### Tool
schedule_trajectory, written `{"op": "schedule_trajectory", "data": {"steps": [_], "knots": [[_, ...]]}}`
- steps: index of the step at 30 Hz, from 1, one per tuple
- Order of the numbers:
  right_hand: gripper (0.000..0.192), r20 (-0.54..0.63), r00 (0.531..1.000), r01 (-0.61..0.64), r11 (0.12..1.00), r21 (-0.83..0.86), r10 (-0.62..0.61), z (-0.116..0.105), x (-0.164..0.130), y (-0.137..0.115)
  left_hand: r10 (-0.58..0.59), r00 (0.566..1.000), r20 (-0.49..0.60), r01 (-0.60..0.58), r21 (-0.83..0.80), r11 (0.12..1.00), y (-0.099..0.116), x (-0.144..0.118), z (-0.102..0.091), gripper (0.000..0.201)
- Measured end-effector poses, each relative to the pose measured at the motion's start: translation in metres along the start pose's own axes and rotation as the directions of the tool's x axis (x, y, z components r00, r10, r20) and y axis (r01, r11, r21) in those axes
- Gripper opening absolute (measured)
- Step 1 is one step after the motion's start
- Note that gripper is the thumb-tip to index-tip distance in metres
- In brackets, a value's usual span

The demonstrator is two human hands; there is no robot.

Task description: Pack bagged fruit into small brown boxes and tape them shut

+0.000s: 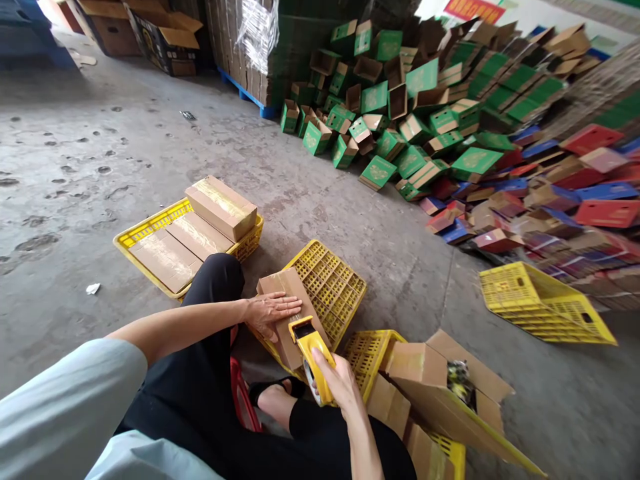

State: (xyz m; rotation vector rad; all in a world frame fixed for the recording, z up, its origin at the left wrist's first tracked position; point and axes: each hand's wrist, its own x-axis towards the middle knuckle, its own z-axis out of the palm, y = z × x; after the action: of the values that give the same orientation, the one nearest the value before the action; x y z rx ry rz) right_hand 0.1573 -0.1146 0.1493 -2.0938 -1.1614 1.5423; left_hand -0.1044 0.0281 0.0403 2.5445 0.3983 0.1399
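Note:
A long brown cardboard box (280,285) lies on an upturned yellow plastic crate (336,283) in front of my knees. My left hand (270,312) presses flat on the box's top, fingers spread. My right hand (336,377) grips a yellow tape dispenser (309,347), whose head rests on the near end of the box. To the left, a yellow crate (131,235) holds flat sealed cardboard boxes (183,247), with one more sealed box (221,207) lying on top of them.
An open cardboard box (443,393) with small packets inside sits on a yellow crate at my right. Another yellow crate (543,303) lies on the concrete floor further right. A big pile of green, red and blue cartons (450,133) fills the far right. Stacked cartons on a pallet (245,47) stand behind.

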Motion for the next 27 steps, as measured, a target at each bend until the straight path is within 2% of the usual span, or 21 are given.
{"op": "schedule_trajectory", "data": {"steps": [4,11,21,27], "knots": [[0.056,-0.057,0.998,0.018,0.997,-0.072,-0.022,0.002,0.0,0.004,-0.002,1.0,0.012,0.002,0.014,1.0,0.004,0.002,-0.001,0.111],[0.059,-0.055,0.998,0.028,0.999,-0.044,-0.03,0.002,-0.001,0.001,0.035,0.999,-0.007,-0.035,0.028,0.999,0.021,0.006,0.011,0.111],[0.061,0.001,1.0,-0.005,1.0,-0.01,0.005,-0.001,-0.006,0.006,0.046,0.999,-0.021,-0.046,-0.006,0.999,0.009,0.008,0.017,0.104],[0.059,-0.02,1.0,-0.004,1.0,-0.014,0.004,-0.006,-0.014,0.014,0.041,0.999,-0.033,-0.042,-0.014,0.999,0.01,0.008,0.014,0.103]]}}
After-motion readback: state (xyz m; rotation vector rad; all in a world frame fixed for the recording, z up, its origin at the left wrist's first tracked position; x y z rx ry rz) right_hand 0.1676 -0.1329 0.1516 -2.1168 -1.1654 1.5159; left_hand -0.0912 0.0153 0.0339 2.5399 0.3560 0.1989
